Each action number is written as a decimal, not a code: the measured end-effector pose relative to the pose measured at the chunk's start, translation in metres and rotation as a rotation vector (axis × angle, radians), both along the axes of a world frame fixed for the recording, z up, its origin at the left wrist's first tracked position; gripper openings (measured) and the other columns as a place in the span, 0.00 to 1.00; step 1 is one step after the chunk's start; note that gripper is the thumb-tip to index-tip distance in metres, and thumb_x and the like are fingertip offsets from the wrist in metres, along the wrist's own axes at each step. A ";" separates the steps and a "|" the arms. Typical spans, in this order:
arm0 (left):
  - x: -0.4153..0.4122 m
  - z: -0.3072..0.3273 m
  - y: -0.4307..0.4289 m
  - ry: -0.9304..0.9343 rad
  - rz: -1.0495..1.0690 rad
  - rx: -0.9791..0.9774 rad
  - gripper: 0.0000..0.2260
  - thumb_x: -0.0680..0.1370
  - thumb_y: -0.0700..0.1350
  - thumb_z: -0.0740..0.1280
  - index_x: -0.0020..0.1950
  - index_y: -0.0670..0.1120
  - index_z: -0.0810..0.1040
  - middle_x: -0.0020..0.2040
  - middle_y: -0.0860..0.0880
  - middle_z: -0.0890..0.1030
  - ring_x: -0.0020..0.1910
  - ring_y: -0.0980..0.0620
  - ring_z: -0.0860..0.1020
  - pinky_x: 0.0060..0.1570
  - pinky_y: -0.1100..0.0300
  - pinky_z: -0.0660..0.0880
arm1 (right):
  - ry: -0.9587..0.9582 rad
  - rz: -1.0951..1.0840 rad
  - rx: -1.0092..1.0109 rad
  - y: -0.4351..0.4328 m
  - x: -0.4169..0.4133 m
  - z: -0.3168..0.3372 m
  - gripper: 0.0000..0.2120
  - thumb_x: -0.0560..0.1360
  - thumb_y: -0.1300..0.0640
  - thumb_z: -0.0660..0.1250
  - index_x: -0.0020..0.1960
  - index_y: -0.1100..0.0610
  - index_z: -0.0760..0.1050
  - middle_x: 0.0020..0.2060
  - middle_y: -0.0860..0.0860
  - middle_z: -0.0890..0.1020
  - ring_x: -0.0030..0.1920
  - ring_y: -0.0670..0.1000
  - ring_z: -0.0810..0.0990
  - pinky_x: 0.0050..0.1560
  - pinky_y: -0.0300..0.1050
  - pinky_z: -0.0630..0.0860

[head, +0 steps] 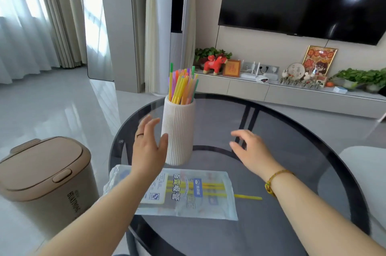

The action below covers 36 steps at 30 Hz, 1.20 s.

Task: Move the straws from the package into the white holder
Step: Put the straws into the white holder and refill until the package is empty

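On the round glass surface (292, 151), a ribbed white holder (178, 132) stands full of coloured straws (182, 86). Both hands, left hand (149, 147) and right hand (253, 151), hover with fingers spread wide, empty, above the straw package (188, 195).

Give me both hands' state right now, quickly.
Left hand: open, empty, beside the white ribbed holder.
Right hand: open, empty, over the glass table.

Ribbed matt holder (178, 130) — glossy smoked-glass table (292, 151), crinkly plastic package (188, 193).
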State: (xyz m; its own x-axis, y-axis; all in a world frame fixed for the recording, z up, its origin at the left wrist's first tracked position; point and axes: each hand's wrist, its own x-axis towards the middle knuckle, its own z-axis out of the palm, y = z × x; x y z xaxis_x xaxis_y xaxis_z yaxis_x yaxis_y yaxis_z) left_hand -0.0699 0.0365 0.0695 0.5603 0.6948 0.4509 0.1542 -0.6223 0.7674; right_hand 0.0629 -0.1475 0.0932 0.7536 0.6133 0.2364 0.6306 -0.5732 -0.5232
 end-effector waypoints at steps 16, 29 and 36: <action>-0.044 -0.094 -0.057 0.464 -0.219 0.362 0.23 0.76 0.56 0.57 0.70 0.52 0.59 0.75 0.52 0.56 0.74 0.54 0.49 0.70 0.58 0.37 | 0.051 0.044 -0.275 -0.039 -0.038 -0.097 0.15 0.75 0.56 0.59 0.61 0.55 0.72 0.63 0.48 0.73 0.65 0.49 0.66 0.61 0.39 0.64; -0.047 -0.101 -0.057 0.404 -0.202 0.327 0.21 0.76 0.54 0.59 0.68 0.51 0.63 0.73 0.51 0.61 0.74 0.54 0.53 0.70 0.58 0.38 | 0.301 -0.240 -0.110 -0.010 -0.048 -0.090 0.15 0.74 0.46 0.60 0.48 0.55 0.78 0.55 0.51 0.80 0.62 0.56 0.69 0.57 0.45 0.67; -0.054 -0.094 -0.061 0.160 -0.080 0.250 0.12 0.72 0.47 0.66 0.51 0.43 0.77 0.56 0.42 0.77 0.59 0.42 0.72 0.63 0.61 0.55 | 0.579 -0.245 0.182 0.002 -0.056 -0.079 0.13 0.74 0.55 0.60 0.40 0.65 0.72 0.34 0.54 0.73 0.40 0.57 0.73 0.40 0.45 0.70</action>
State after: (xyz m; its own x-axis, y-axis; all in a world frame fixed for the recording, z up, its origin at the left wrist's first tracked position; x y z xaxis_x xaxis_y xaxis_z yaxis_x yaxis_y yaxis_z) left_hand -0.1238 -0.0248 -0.0244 0.6861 0.5245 0.5041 0.2036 -0.8037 0.5591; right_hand 0.0066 -0.1460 0.0144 0.9032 0.3962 -0.1652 0.0806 -0.5344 -0.8414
